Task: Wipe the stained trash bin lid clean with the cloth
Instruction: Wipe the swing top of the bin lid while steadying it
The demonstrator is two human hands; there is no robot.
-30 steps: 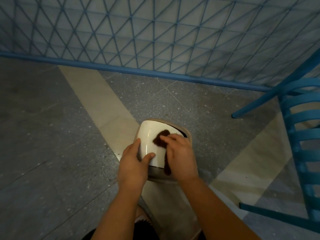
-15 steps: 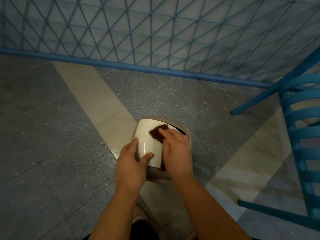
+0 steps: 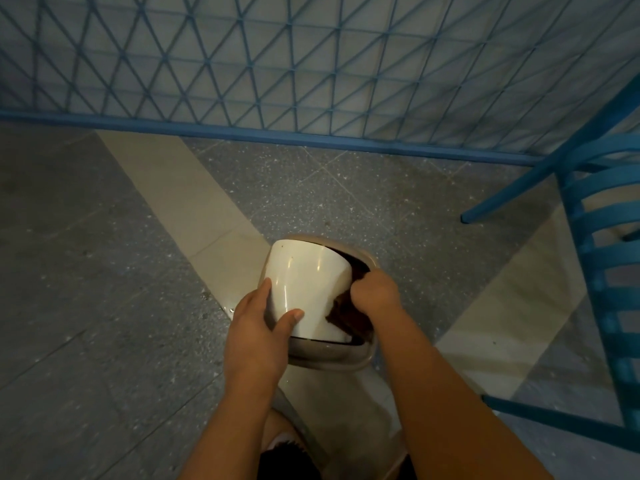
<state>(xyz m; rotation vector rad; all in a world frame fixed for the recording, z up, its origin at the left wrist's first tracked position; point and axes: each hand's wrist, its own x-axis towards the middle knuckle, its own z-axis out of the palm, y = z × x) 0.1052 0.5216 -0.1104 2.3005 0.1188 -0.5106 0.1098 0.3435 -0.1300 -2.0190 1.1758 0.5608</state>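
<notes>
Left hand: the left hand [image 3: 258, 327] grips the near left edge of the lid, thumb lying across its white top face and the fingers wrapped round the left side.
Right hand: the right hand [image 3: 375, 294] is bunched into a fist around the cloth at the lid's right edge, knuckles up.
Cloth: the dark brown cloth [image 3: 348, 311] is pressed between the right hand and the right side of the lid; part of it hangs below the hand, part shows above it along the lid's edge.
Lid: the white swing lid [image 3: 308, 275] is tilted up in its frame, glossy, with a few small dark specks near its far left corner.
Bin: the beige trash bin [image 3: 330, 356] stands on the floor directly below the hands, its rim showing around the lid.
Floor: grey speckled floor [image 3: 104, 306] with pale diagonal bands.
Surroundings: a blue lattice fence [image 3: 311, 64] runs along the far side; a blue slatted chair [image 3: 602, 237] stands to the right, well apart from the bin.
</notes>
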